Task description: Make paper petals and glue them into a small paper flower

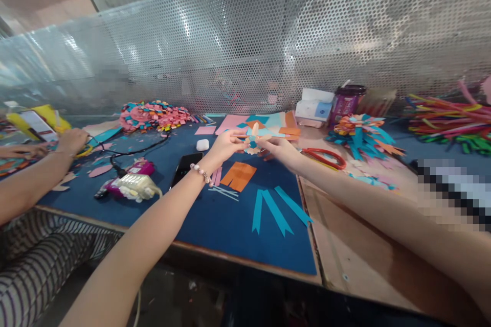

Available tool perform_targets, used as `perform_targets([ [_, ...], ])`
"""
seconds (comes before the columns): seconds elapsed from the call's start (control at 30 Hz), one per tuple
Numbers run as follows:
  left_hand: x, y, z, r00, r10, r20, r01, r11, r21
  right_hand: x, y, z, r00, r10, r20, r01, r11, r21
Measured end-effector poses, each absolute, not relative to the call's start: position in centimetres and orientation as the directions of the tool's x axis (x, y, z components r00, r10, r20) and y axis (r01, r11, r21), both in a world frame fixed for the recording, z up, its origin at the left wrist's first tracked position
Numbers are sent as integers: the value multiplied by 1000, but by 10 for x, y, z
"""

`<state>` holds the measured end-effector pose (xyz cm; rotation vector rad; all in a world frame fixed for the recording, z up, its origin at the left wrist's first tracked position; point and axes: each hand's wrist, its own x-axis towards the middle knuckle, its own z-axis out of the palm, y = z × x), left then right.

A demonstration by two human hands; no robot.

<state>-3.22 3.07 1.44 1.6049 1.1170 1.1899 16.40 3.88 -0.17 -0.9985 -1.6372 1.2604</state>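
Observation:
Between my two hands is a small cream paper rosette [253,149] with a teal centre. My left hand [227,147] pinches its left edge, and a beaded bracelet circles that wrist. From the other side, the fingers of my right hand [283,151] grip the rosette's right edge. Nearer to me lie teal paper strips [266,209] with notched ends, an orange paper piece [240,176] with slits, and thin pale strips [224,192]. Several coloured paper sheets [233,123] are spread just beyond my hands.
A phone [184,169], a white earbud case [202,145] and what looks like a glue gun [134,184] lie left. Right are red wire loops [326,157], finished paper rosettes [358,133], a tissue pack [314,107] and a purple cup [347,102]. A co-worker's hand [72,140] is far left.

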Motion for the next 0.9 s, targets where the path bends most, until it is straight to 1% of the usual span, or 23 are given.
perform_targets([
  [0.13, -31, 28, 15, 159, 959, 237, 184, -264, 947, 163, 38, -5, -341, 928, 149, 130, 204, -970],
  [0.33, -29, 25, 17, 198, 959, 201, 232, -245, 941, 166, 45, -12, -346, 910, 227, 105, 278, -955],
  [0.47, -29, 26, 15, 201, 960, 195, 250, -243, 937, 167, 46, -15, -338, 903, 265, 143, 328, -934],
  [0.6, -31, 28, 13, 214, 960, 181, 305, -241, 921, 168, 45, -16, -346, 893, 289, 165, 362, -918],
  [0.73, -32, 28, 13, 215, 961, 172, 347, -240, 907, 166, 42, -16, -335, 900, 279, 157, 345, -925],
  [0.9, -32, 29, 12, 203, 959, 197, 351, -259, 900, 164, 41, -16, -337, 907, 254, 81, 297, -952],
])
